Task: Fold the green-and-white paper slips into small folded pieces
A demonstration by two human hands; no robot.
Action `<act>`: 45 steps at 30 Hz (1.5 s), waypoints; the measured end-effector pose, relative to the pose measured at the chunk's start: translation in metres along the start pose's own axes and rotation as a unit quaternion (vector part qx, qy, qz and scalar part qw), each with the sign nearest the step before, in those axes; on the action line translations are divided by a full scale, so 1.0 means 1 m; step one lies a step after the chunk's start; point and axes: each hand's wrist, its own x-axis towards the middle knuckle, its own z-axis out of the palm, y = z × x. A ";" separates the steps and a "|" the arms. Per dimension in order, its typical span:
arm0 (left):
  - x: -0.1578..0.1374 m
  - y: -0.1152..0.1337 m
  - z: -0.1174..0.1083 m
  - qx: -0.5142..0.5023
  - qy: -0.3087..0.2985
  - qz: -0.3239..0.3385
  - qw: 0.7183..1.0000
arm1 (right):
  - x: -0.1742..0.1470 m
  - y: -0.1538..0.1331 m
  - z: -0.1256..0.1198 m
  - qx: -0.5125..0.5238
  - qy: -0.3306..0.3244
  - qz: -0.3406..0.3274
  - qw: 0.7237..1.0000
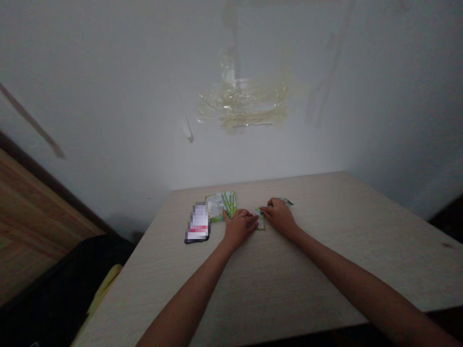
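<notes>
1 small packet [261, 225], partly covered, on 1 table [271, 289] between left hand [239, 227] and right hand [280, 215], pinching or merely touching, cannot tell; 1 larger packet [218, 205], part-hidden; 1 phone [198, 221], screen pixelated.

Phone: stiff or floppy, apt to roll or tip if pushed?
Phone is a flat slab, so probably stiff when lifted. It lies flat on the table, so likely slides rather than rolls or tips. Its face is pixelated; slipperiness can't be judged.

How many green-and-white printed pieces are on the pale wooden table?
3: large piece beyond the left hand, partly hidden piece beyond the right hand, small piece between the hands. More may be hidden.
</notes>
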 end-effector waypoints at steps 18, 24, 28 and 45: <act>-0.001 0.002 -0.003 0.005 -0.004 -0.007 1.000 | 0.001 -0.001 0.005 -0.017 -0.010 -0.003 1.000; -0.001 0.001 -0.001 0.001 0.001 -0.008 1.000 | 0.000 -0.004 0.002 -0.037 -0.014 0.013 0.999; -0.001 0.000 0.000 -0.008 0.009 -0.005 1.000 | 0.000 -0.006 0.001 -0.054 -0.010 0.018 0.998; -0.003 0.005 -0.004 0.000 0.020 -0.042 0.999 | -0.005 0.006 0.005 0.027 -0.015 -0.022 0.999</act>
